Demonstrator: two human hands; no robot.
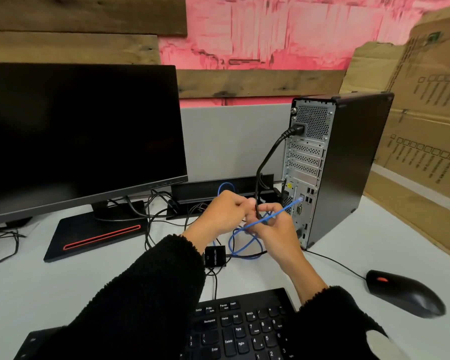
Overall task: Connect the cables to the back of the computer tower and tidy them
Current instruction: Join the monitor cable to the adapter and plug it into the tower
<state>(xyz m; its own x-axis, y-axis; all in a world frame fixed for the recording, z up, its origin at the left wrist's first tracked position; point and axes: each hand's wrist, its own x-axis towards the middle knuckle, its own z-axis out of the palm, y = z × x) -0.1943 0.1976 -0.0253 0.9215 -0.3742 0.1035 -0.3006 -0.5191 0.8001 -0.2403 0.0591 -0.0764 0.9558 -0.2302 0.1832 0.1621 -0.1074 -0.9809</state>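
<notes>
Both hands meet just left of the computer tower (348, 162), which stands upright on the right side of the white desk (50, 287) with its back panel turned toward the person. The left hand (224, 216) has its fingers curled tight, pinching at the black power cable (268, 157) that drops from the socket near the top of the tower's back. The right hand (273, 229), touching the left, has its fingers curled around the blue network cable (278, 213). That cable runs up and right into a port low on the back panel, and its slack loops on the desk beneath the hands. Near the person lies a black keyboard (244, 331); a mouse (403, 292) sits to the right, a dark monitor (81, 136) to the left.
</notes>
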